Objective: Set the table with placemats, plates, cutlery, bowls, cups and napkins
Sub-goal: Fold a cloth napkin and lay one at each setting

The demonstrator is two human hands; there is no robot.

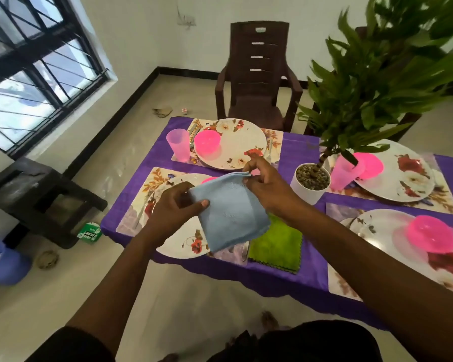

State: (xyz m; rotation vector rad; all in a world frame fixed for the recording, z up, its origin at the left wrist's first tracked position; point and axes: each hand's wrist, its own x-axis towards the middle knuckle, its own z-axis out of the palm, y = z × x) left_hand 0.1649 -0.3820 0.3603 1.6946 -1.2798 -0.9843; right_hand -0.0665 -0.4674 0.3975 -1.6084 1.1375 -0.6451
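A folded light blue napkin (230, 212) hangs in the air above the near-left place setting. My left hand (175, 207) pinches its left edge, thumb on top. My right hand (262, 181) pinches its upper right corner. Beneath it lies a floral plate (183, 244) on a floral placemat (131, 218), with a pink bowl (208, 180) partly hidden behind the napkin. A green napkin (277, 246) lies flat on the purple tablecloth (293, 278) just right of that plate. The far-left setting has a plate (236, 145), pink bowl (207, 145) and pink cup (179, 145).
A potted plant (311, 181) stands mid-table, its leaves spreading over the right side. Two more settings with plates (403, 176) and pink bowls (432, 236) fill the right half. A brown chair (256, 79) stands behind the table. A dark stool (37, 197) sits on the floor at left.
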